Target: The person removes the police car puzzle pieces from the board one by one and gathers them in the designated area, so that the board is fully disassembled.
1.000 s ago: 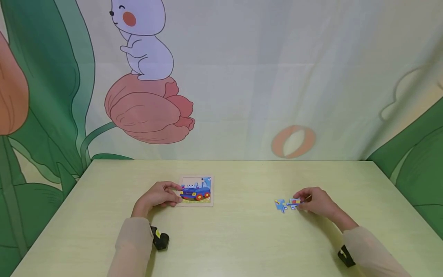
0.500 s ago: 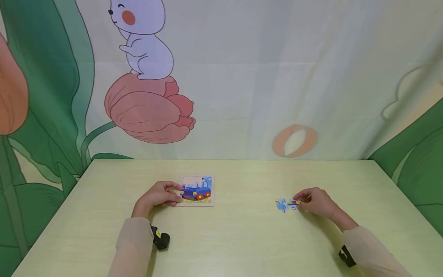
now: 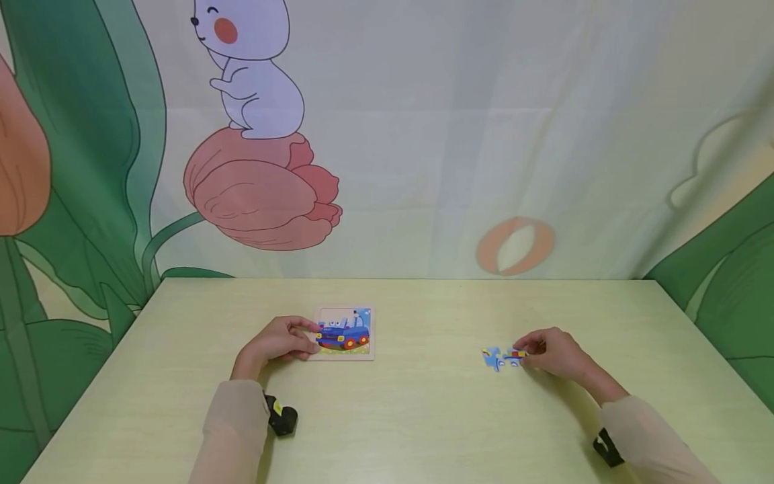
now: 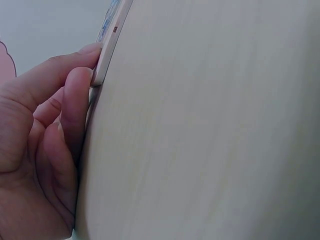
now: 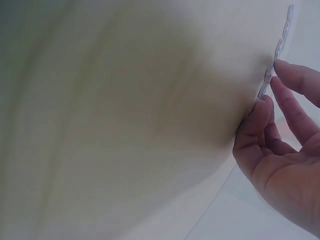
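Note:
On the left of the table lies a square wooden jigsaw board (image 3: 372, 336) with a blue cartoon car (image 3: 341, 336) picture; its upper left part shows bare wood. My left hand (image 3: 279, 341) holds the board's left edge between thumb and fingers; the left wrist view shows the fingertips at the board's edge (image 4: 106, 62). Over on the right, my right hand (image 3: 555, 354) pinches a small jigsaw piece (image 3: 516, 354) with red, yellow and blue on it, partly covered by the fingertips. Just left of it lies a light blue jigsaw piece (image 3: 492, 358).
The pale wooden table (image 3: 423, 417) runs back to a printed curtain (image 3: 393, 168) with a cartoon animal and tulips. A black wrist camera (image 3: 281, 415) hangs by the left sleeve, another black device (image 3: 607, 448) by the right sleeve.
The jigsaw piece in my right hand has turned a little, so its coloured part looks flatter. My left hand and the board stay where they were.

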Demonstrator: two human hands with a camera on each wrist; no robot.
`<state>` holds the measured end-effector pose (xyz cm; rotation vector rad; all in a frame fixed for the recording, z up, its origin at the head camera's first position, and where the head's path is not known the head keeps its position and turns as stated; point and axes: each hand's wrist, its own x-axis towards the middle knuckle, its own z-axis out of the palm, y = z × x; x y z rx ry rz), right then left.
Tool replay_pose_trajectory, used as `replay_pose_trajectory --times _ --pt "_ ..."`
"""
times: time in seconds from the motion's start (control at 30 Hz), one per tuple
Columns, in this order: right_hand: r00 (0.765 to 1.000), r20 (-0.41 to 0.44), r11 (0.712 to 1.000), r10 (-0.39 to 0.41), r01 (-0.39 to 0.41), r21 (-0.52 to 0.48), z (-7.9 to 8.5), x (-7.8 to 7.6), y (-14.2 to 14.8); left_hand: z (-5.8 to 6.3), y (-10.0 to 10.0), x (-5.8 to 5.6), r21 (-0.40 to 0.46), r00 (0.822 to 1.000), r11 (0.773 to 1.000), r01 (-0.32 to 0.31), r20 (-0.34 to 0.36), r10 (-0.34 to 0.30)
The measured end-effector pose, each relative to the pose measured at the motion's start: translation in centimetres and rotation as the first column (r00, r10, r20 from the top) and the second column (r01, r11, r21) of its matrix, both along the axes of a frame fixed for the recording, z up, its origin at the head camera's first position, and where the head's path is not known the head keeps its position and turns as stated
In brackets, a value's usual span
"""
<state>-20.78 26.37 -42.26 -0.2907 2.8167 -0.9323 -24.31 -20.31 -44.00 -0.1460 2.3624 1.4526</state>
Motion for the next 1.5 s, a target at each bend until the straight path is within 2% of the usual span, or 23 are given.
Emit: replay_pose_trajectory --times 0.2,0.47,0.83,1.13,1.3,1.5 --pt "1.000 -0.017 0.999 0.025 -0.025 -0.034 0.0 -0.2 0.0 0.1 0.0 0.1 0.003 1.000 1.000 0.003 -0.001 -0.003" --pt "0.992 -0.032 0.986 0.118 -0.121 -0.113 -0.3 -1.0 -0.8 0.1 -0.1 0.0 0.002 1.000 1.000 0.000 0.002 0.000" --pt "0.988 -0.044 0.988 0.146 -0.148 -0.044 -0.4 -1.1 -1.5 -0.1 0.0 -0.1 0.000 1.000 1.000 -0.005 0.003 0.005" --pt "0.992 -0.047 0.993 0.116 -0.116 -0.010 -0.4 -1.3 -1.8 0.2 -0.2 0.0 -0.003 1.000 1.000 0.000 -0.003 0.000" --pt "0.996 -0.037 0.994 0.086 -0.088 -0.069 0.4 -1.4 -2.7 0.2 -0.2 0.0 -0.002 1.000 1.000 0.002 -0.006 -0.002" --pt "0.993 -0.012 0.978 0.121 -0.121 -0.171 1.3 -2.4 -6.0 -0.2 0.0 0.0 0.003 1.000 1.000 0.002 -0.004 -0.002"
